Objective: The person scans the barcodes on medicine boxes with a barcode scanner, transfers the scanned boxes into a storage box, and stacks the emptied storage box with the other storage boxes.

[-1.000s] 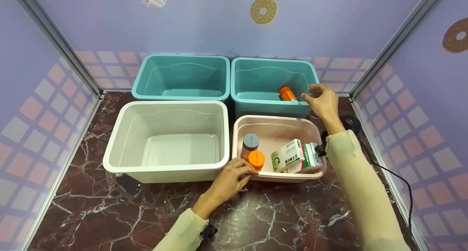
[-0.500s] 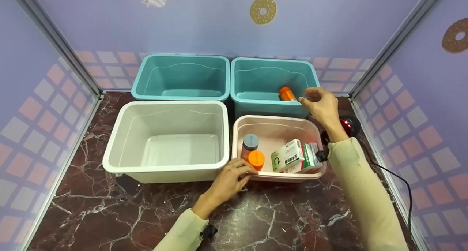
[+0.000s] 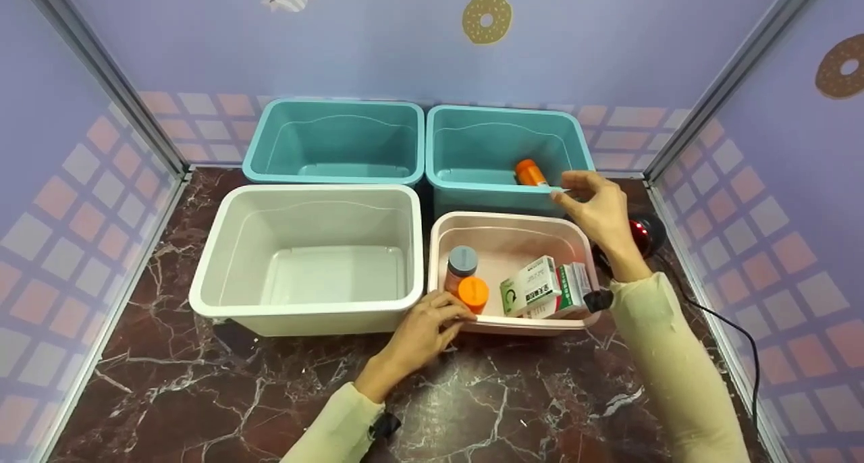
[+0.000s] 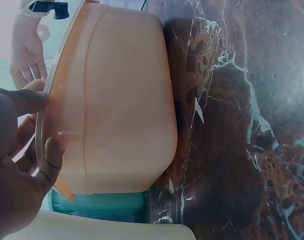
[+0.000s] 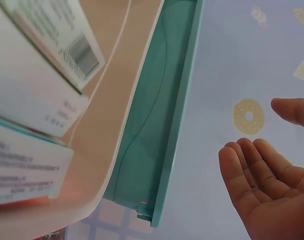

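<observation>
My left hand (image 3: 422,328) grips the front left rim of a pink bin (image 3: 526,221), its thumb outside and fingers over the edge in the left wrist view. Inside that bin, by the left fingers, stand a grey-capped bottle (image 3: 462,262) and an orange-capped bottle (image 3: 474,294). Several medicine boxes (image 3: 533,286) lean at its right end. My right hand (image 3: 597,206) hovers by the front right corner of the right teal bin (image 3: 499,192), thumb and fingers apart, holding nothing. An orange bottle (image 3: 530,173) lies inside this teal bin.
A white bin (image 3: 307,311) stands left of the pink one, with a second teal bin (image 3: 334,179) behind it. A black device (image 3: 646,235) with red lights and a cable sits at the right. Purple walls (image 3: 378,38) enclose the marbled table (image 3: 270,395).
My right hand has drawn back slightly from above the right teal bin, toward me and a little downward in view. My left hand stays on the pink bin's rim.
</observation>
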`<state>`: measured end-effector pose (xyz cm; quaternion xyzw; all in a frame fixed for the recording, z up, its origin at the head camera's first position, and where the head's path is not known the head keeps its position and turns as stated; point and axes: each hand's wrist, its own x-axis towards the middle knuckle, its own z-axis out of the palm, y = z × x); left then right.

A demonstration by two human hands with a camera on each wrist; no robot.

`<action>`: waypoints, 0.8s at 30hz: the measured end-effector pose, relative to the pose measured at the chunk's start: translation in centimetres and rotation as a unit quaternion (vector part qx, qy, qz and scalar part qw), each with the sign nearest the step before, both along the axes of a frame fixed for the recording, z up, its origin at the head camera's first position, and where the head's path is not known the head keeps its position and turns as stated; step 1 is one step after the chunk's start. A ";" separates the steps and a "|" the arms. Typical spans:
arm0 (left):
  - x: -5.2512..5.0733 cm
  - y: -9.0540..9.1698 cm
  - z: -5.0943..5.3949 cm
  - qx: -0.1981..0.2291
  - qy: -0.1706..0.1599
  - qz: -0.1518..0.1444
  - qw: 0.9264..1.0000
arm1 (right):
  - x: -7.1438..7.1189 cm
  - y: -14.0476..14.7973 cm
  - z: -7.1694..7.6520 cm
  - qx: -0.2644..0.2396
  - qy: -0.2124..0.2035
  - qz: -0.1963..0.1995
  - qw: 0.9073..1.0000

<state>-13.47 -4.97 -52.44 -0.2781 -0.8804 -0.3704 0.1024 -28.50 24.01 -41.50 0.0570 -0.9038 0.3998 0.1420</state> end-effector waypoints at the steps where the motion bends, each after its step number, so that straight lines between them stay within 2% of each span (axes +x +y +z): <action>1: 0.0 0.0 0.0 0.000 -0.001 0.000 1.000 | 0.2 0.0 0.0 -0.003 0.000 0.003 1.000; 12: -0.1 0.0 -0.1 -0.004 -0.001 0.000 1.000 | 2.3 -0.6 -0.3 -0.021 0.006 0.032 0.999; 24: 0.0 0.0 0.0 -0.002 -0.005 -0.002 1.000 | 4.3 -1.8 -0.9 -0.066 -0.028 0.070 0.995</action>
